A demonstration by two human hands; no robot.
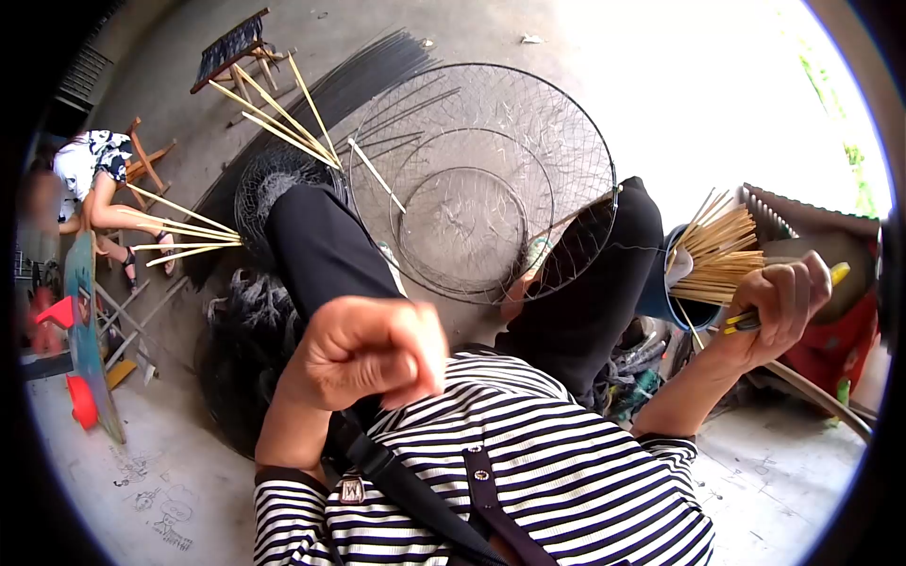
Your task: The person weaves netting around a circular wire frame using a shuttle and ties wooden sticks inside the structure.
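Observation:
A round wire-ringed net rests across my knees, with smaller rings visible inside the large one. My left hand is raised in front of my chest, fingers curled and pressed together; whatever it may hold is too small or blurred to make out. Out to the right, my right hand is closed around a yellow and black tool, whose yellow end shows past the fingers. That hand is above and beside a blue bucket of thin wooden sticks.
Dark netting with light sticks lies by my left knee. Dark rods lie on the floor behind the net. A folding stool stands at upper left. Another person sits at far left, near a blue-green board.

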